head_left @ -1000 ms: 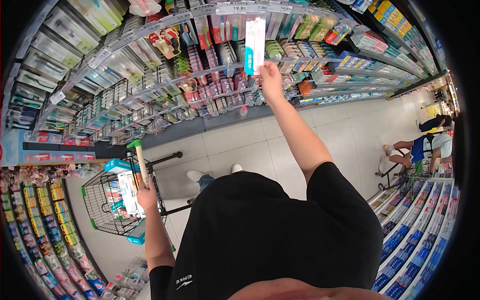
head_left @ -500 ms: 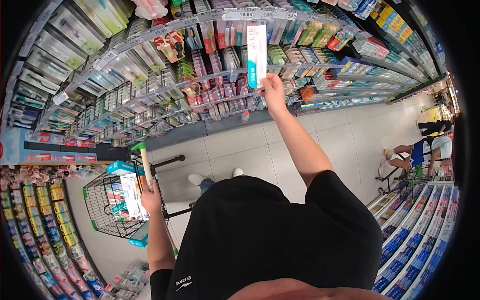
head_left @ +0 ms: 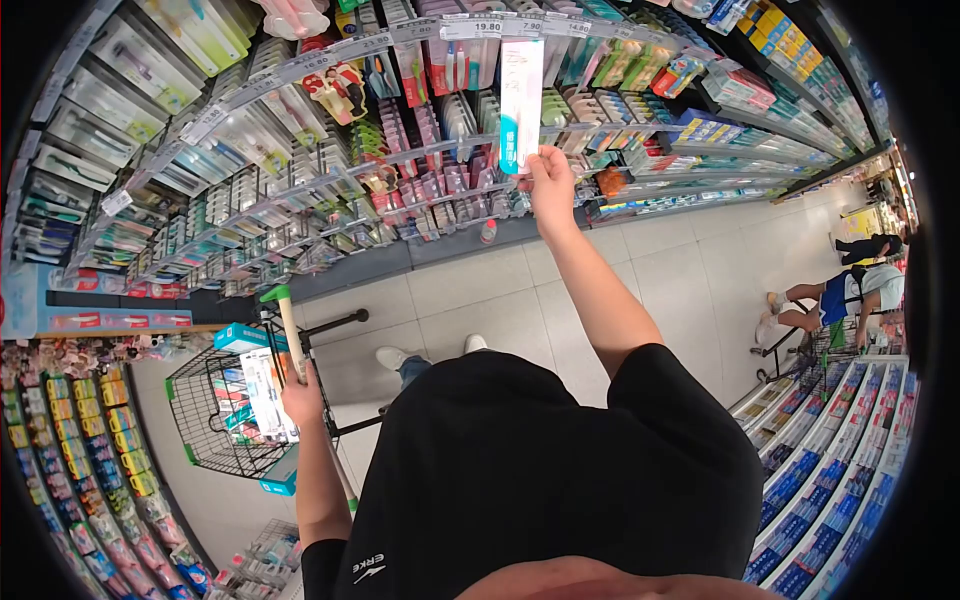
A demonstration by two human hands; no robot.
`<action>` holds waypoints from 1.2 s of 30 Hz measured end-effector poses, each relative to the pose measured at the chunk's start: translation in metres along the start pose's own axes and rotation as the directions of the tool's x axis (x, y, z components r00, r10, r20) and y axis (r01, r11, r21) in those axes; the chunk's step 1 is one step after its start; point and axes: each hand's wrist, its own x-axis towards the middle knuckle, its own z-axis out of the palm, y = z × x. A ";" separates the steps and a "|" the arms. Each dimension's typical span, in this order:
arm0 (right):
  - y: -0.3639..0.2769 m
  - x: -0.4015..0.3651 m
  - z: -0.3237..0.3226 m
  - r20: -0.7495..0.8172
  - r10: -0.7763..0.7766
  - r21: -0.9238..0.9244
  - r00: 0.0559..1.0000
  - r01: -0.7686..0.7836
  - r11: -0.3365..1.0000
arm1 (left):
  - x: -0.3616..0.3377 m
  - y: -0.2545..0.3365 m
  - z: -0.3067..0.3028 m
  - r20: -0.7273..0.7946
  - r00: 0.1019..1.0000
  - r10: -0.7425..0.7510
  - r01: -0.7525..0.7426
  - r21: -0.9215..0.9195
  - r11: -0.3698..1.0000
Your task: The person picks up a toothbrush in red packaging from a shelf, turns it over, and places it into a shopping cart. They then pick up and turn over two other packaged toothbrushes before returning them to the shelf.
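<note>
My right hand (head_left: 553, 187) grips a slim white-and-teal package (head_left: 521, 105) by its lower end, thumb on the front. It is held upright before the shelf of hanging toothbrush packs (head_left: 455, 135), its teal end down; the print is too small to read. Down at the left, my left hand (head_left: 302, 398) is wrapped around the pale handle (head_left: 291, 335) of a shopping cart (head_left: 215, 440). Several boxes and packs lie in the cart's wire basket, among them a teal box (head_left: 241, 337) at its upper edge.
Price rails (head_left: 350, 48) run along the shelves ahead. A small bottle (head_left: 489, 231) stands at the shelf base. Another person (head_left: 835, 300) with a cart is at the right, above racks of boxed goods (head_left: 825, 490). More goods (head_left: 125, 450) hang at the lower left.
My right hand has shifted the package slightly to the right and up toward the price rail. My left hand stays on the cart handle.
</note>
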 end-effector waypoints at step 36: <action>-0.019 0.034 -0.011 0.028 0.007 -0.026 1.000 -0.006 1.000 | 0.018 0.025 -0.009 -0.052 0.999 -0.006 -0.002 -0.141 0.990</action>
